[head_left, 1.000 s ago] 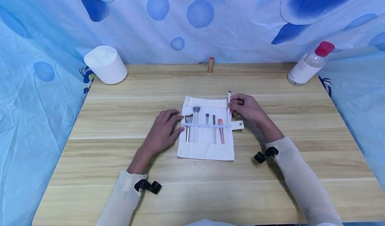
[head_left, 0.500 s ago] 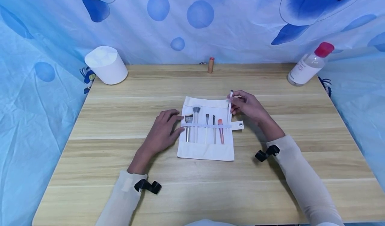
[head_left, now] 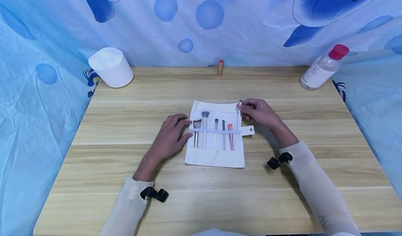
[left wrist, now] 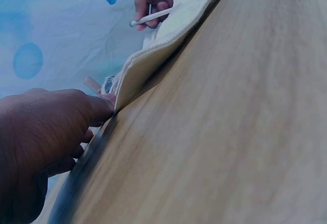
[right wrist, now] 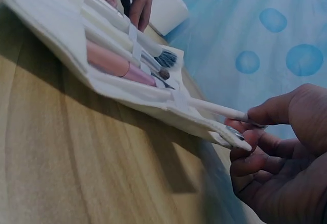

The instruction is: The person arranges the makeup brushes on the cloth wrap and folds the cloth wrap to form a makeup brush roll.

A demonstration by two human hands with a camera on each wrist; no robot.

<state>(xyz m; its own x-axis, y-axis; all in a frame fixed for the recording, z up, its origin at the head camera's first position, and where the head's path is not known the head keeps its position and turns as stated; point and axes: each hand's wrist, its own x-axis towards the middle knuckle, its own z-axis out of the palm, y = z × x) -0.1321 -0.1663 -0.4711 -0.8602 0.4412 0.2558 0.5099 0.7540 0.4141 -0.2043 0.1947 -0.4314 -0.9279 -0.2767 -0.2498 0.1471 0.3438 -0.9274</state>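
Note:
A white fabric brush roll (head_left: 215,158) lies unfolded at mid-table. Several makeup brushes sit under its elastic band, among them a fan-shaped brush (head_left: 205,114) and a pink brush (head_left: 230,128). At the roll's upper right, my right hand (head_left: 259,114) pinches a slim white makeup brush (right wrist: 217,108) near its bristle end, between thumb and fingers. Its shaft runs down under the band, and its bristles are mostly hidden in the right wrist view. On the other side, my left hand (head_left: 171,135) rests thumb and forefinger against the roll's left edge.
A white cylinder (head_left: 114,72) stands at the table's back left. A small brown tube (head_left: 220,68) is at the back middle, and a clear bottle with a red cap (head_left: 320,72) at the back right. A snap tab (head_left: 248,130) sticks out from the roll's right side.
The slim white brush has slid lower into the roll, its tip now just above my right fingers. My right hand shifted up, then slightly down. The left hand has stayed in place.

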